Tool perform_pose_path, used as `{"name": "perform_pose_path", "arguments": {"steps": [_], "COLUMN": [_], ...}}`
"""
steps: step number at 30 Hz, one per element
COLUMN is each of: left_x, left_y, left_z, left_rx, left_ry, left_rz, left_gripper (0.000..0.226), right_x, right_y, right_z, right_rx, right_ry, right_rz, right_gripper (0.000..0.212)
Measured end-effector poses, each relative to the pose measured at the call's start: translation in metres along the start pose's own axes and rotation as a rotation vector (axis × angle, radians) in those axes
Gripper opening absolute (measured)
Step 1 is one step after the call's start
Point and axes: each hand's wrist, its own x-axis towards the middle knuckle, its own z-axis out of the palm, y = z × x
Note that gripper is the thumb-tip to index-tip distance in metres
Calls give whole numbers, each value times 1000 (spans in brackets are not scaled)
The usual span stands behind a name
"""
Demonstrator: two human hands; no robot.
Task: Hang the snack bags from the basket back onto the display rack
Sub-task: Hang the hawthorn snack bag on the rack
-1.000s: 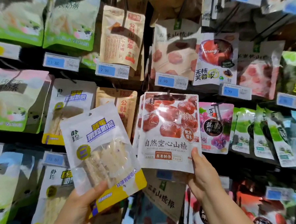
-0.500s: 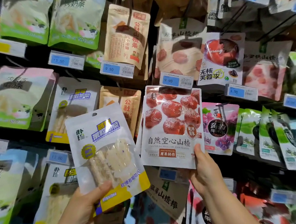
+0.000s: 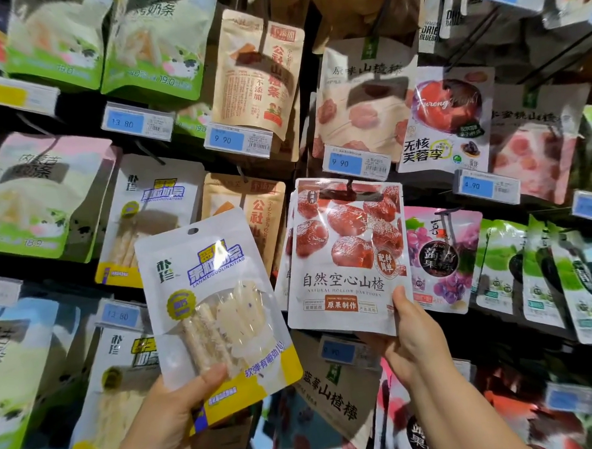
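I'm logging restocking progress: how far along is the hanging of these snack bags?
Done: cannot be counted; the basket is out of view. In hand: the right hand pinches the lower corner of the red hawthorn bag, its top at a peg; whether it is hooked is unclear. Left: the left hand holds the white-and-yellow milk stick bag, not yet hung; matching bags hang behind it.

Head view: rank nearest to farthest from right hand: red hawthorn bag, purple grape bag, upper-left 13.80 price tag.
1. Red hawthorn bag: pinched by right hand.
2. Purple grape bag: hanging just right.
3. 13.80 price tag: far upper left.
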Motion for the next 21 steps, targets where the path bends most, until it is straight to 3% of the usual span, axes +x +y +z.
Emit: {"name": "perform_pose_path", "arguments": {"steps": [3, 11, 16, 19, 21], "left_x": [1, -1, -2, -3, -3], "left_y": [0, 1, 4, 3, 4], "left_z": [1, 2, 6, 8, 9], "left_rx": [-4, 10, 35, 55, 70], "left_ry": [-22, -27, -54, -73, -74], "left_rz": [-4, -3, -6, -21, -31], "left_gripper": [55, 54, 50, 42, 41], "right_x": [5, 16, 12, -5, -19], "right_y": [1, 11, 18, 15, 15], "right_z": [2, 5, -10, -10, -8], "right_rx": [-25, -266, -527, -605, -714], "right_ry": [33, 119, 116, 243, 338], "right_rz": [19, -16, -138, -234, -419], "right_gripper": [28, 25, 55, 48, 45]}}
